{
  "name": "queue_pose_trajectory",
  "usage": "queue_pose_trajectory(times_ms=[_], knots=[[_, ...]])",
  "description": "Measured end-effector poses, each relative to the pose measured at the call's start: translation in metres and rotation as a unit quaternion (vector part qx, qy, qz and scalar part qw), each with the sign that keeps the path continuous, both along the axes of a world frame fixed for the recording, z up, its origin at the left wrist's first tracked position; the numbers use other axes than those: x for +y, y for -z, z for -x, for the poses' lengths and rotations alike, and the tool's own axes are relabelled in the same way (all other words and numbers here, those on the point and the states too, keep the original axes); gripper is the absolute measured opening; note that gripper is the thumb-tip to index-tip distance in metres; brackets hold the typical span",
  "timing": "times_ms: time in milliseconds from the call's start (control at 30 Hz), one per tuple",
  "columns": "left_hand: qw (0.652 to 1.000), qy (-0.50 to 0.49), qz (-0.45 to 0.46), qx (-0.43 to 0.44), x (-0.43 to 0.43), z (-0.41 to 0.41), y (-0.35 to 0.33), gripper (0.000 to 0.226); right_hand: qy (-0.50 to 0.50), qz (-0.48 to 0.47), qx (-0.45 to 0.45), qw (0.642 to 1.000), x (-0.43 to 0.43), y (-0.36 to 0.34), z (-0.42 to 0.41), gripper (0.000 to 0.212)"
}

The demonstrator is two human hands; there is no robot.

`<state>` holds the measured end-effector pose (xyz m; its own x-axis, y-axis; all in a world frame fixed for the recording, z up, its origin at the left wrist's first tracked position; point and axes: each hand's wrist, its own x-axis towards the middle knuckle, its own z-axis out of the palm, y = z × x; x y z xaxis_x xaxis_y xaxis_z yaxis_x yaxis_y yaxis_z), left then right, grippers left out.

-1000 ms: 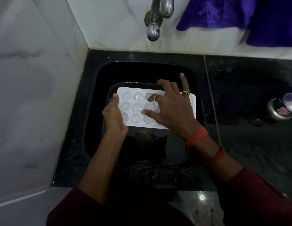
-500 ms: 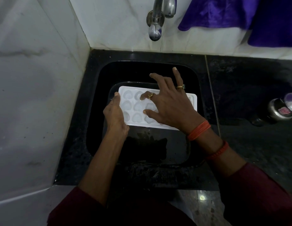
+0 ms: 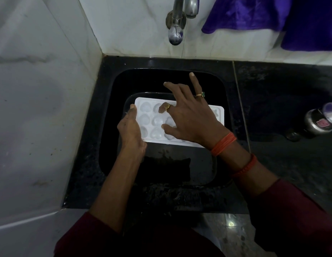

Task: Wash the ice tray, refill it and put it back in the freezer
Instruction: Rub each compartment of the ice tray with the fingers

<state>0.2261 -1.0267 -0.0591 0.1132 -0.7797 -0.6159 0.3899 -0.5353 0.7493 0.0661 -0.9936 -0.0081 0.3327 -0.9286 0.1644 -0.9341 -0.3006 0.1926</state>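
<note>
Down in the black sink (image 3: 110,115), the white ice tray (image 3: 217,117) sits level, heart-shaped hollows facing up. The left hand (image 3: 131,130) grips its left end. The right hand (image 3: 191,119) spreads over it, forefinger bent into a hollow, thumb touching. A tap (image 3: 177,21) juts from the marble wall above; a steel tin (image 3: 317,123) stands on the black counter (image 3: 282,101).
</note>
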Motion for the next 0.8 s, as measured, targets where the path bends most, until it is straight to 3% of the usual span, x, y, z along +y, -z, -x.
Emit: queue_pose_trajectory(times_ms=[800], knots=[[1.0, -0.017, 0.012, 0.017, 0.003, -0.005, -0.005, 0.033, -0.036, -0.017, 0.057, 0.998, -0.014, -0.006, -0.003, 0.067]])
